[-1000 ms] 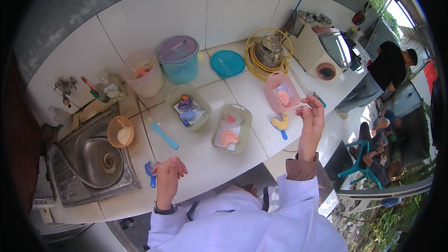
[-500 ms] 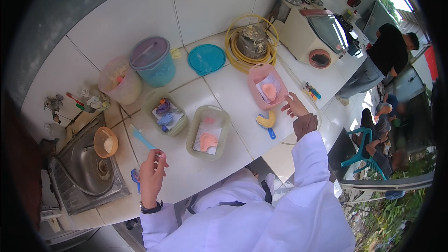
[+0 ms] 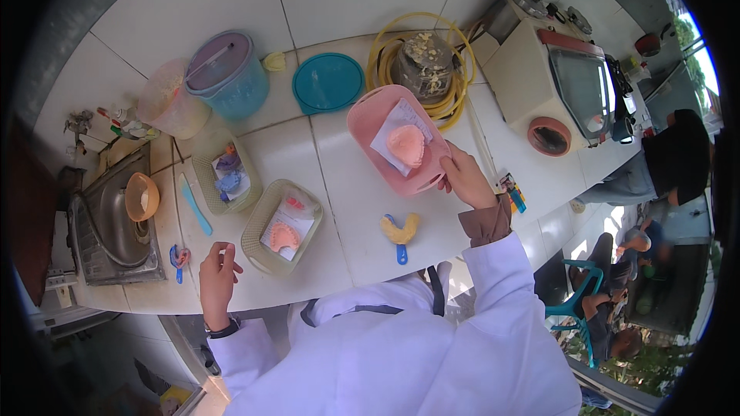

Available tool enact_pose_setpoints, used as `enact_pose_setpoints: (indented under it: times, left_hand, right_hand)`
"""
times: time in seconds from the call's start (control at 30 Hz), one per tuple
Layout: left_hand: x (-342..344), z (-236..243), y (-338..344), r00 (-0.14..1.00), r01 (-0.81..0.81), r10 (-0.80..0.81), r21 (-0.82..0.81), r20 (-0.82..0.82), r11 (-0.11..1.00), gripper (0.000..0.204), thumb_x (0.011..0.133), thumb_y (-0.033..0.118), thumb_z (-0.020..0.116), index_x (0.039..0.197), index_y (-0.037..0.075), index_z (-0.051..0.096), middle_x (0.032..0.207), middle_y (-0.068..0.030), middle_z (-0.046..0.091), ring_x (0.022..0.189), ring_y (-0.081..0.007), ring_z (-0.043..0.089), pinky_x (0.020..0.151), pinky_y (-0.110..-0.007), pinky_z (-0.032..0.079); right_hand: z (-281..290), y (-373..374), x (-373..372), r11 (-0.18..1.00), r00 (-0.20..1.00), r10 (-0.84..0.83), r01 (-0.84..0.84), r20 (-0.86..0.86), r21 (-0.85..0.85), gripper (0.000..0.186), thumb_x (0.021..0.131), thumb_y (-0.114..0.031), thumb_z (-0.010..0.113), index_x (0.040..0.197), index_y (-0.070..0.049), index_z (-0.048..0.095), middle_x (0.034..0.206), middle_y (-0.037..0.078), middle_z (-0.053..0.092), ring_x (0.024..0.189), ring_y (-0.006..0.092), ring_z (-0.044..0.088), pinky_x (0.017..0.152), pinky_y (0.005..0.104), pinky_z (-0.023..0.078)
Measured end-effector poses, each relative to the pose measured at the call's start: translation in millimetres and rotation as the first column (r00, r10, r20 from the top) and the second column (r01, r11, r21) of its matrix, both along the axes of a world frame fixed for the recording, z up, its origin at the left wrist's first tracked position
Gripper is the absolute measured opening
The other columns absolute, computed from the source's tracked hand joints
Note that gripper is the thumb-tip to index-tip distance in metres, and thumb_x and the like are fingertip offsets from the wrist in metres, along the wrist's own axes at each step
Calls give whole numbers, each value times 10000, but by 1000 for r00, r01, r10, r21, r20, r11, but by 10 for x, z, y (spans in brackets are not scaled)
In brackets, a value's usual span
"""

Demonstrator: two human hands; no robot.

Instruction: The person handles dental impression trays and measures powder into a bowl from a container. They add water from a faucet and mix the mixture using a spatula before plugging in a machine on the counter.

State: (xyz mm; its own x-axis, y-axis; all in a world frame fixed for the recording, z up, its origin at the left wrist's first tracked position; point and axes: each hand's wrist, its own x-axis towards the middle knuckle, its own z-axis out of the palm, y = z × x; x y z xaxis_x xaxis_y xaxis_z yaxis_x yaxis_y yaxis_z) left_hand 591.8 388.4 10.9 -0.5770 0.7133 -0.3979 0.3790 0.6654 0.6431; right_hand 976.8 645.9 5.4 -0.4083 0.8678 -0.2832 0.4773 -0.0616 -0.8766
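My right hand grips the near right end of a pink plastic basket, which looks lifted and tilted toward me. Inside it a pink dental cast rests on a folded paper. Below the basket, on the counter, lies a blue-handled impression tray filled with yellow material. My left hand hovers by the front edge, empty, fingers loosely bent and apart. Nearest to it are a pale green basket holding pink casts on paper, a light blue spatula and another blue-handled tray.
A second green basket holds blue and purple pieces. Behind stand a lidded blue bucket, a teal lid and a coiled yellow hose. Left is a sink with an orange bowl; right, a cream machine and a person.
My right hand has taken hold of the pink basket and brought it up and leftward. My left hand stays empty near the edge. The view has shifted.
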Motion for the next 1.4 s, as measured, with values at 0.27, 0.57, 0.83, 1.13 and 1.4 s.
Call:
enact_pose_setpoints:
  times: [0.27, 0.57, 0.83, 1.13, 1.4]
  left_hand:
    - [342, 107, 194, 995, -16, 19, 35, -101, 999, 345, 966, 329, 535, 1013, 0, 624, 624, -73, 616, 481, -104, 490, 469, -271, 380]
    - [409, 189, 202, 993, -26, 29, 33, -114, 999, 337, 963, 323, 540, 996, 0, 630, 623, -64, 608, 506, -101, 492, 480, -270, 378]
    - [442, 197, 390, 975, 14, 16, 136, -222, 991, 288, 949, 270, 562, 940, -9, 632, 702, -74, 630, 565, -116, 481, 550, -274, 393]
    - [465, 254, 670, 962, 24, 55, 286, -266, 958, 224, 933, 208, 589, 950, -12, 625, 838, -65, 639, 642, -133, 471, 600, -266, 402]
    - [317, 152, 472, 956, -73, 159, 324, -248, 943, 210, 929, 194, 593, 947, -13, 621, 841, -60, 641, 656, -137, 475, 624, -268, 414]
  right_hand:
    - [-510, 53, -11, 967, 986, 164, -169, -39, -190, 419, 942, -160, 387, 1331, -33, 479, 768, 108, 671, 607, 157, 640, 541, 276, 508]
    - [-524, 130, 18, 986, 978, 162, -155, 129, -62, 463, 967, -344, 448, 1306, -30, 472, 699, 124, 654, 615, 253, 644, 601, 395, 523]
    - [-467, -1290, -115, 925, 816, -73, -159, 573, 344, 663, 784, -484, 682, 1227, -44, 458, 1240, 156, 493, 1009, 328, 555, 709, 440, 509]
    - [-652, -1213, -118, 945, 914, -42, -94, 403, 314, 536, 647, -108, 737, 1121, -56, 492, 1255, 147, 428, 1097, 333, 467, 877, 447, 451]
    - [498, -406, -83, 845, 932, 192, -317, 308, 431, 601, 613, -123, 753, 1139, -38, 475, 1200, 175, 454, 1073, 353, 478, 887, 444, 453]
